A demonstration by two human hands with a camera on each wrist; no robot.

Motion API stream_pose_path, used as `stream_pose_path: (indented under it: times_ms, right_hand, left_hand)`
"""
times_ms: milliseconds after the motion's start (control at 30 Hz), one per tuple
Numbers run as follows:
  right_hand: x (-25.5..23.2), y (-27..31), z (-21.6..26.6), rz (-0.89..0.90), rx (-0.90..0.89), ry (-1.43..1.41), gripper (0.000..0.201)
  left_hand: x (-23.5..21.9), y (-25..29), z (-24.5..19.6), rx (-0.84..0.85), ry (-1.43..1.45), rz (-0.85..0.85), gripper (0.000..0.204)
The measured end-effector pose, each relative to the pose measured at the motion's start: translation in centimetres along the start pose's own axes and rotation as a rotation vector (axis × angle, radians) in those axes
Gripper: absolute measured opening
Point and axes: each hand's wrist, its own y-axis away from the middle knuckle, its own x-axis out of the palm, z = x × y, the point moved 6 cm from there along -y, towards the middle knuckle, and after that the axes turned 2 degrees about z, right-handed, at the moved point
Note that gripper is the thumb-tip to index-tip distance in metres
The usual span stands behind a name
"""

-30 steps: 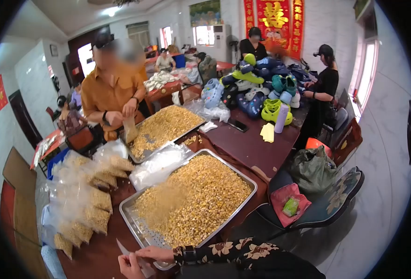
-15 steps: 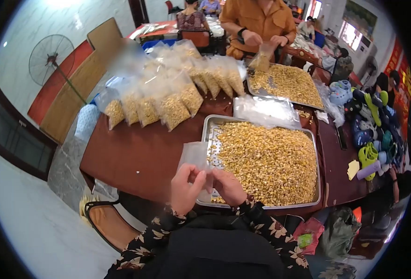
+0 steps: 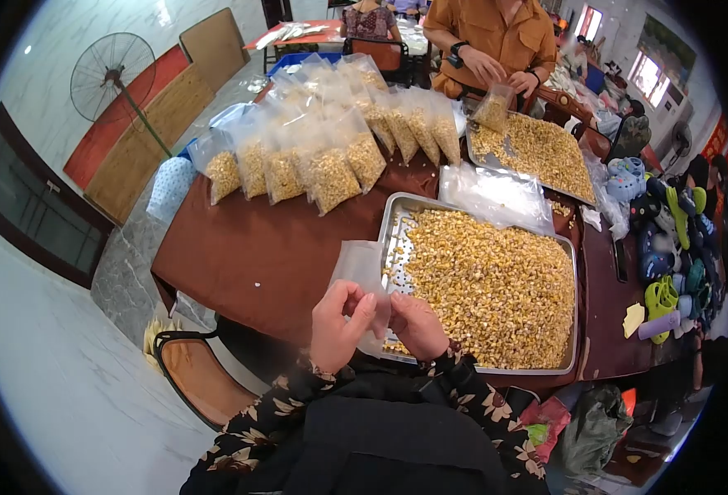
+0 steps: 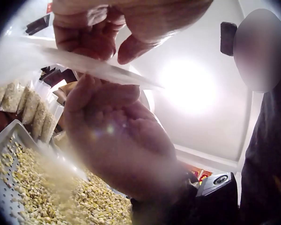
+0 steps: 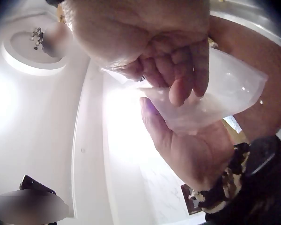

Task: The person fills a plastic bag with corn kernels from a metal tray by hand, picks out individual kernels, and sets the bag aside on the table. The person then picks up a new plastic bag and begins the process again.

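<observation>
A flat, frosted clear plastic bag (image 3: 359, 261) is held over the table beside the near left corner of a metal tray (image 3: 397, 216). My left hand (image 3: 341, 325) pinches one side of it, thumb toward the right hand. With thumb and fingers my right hand (image 3: 418, 327) pinches the opposite edge. In the left wrist view the bag (image 4: 96, 68) shows nearly edge-on between both hands; the right wrist view shows its broad face (image 5: 225, 91). Yellow corn kernels (image 3: 496, 289) are heaped in the tray, beside and beyond the right hand.
Several filled bags of kernels (image 3: 331, 177) stand at the table's far left. Flat plastic bags (image 3: 496, 196) lie behind the tray. A person in an orange shirt (image 3: 496, 37) handles a bag over a second tray (image 3: 591, 186). A chair (image 3: 203, 375) stands at left, clogs (image 3: 661, 301) at right.
The head view has swung from the right side of the room down and left onto the hands. Both hands keep hold of the bag, now brought up in front of the body.
</observation>
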Motion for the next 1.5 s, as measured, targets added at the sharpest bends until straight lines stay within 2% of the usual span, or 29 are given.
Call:
stream_pose_path:
  times_ms: [267,1500]
  right_hand:
    - [0.5,0.0,-0.1,0.058,-0.024,0.064,0.042]
    - [0.2,-0.1,-1.5,0.029,-0.026,0.014,0.042]
  left_hand:
    - [-0.4,0.1,0.7,-0.034,0.026,-0.006,0.015]
    - [-0.4,0.1,2.6,-0.076,0.117,-0.009,0.017]
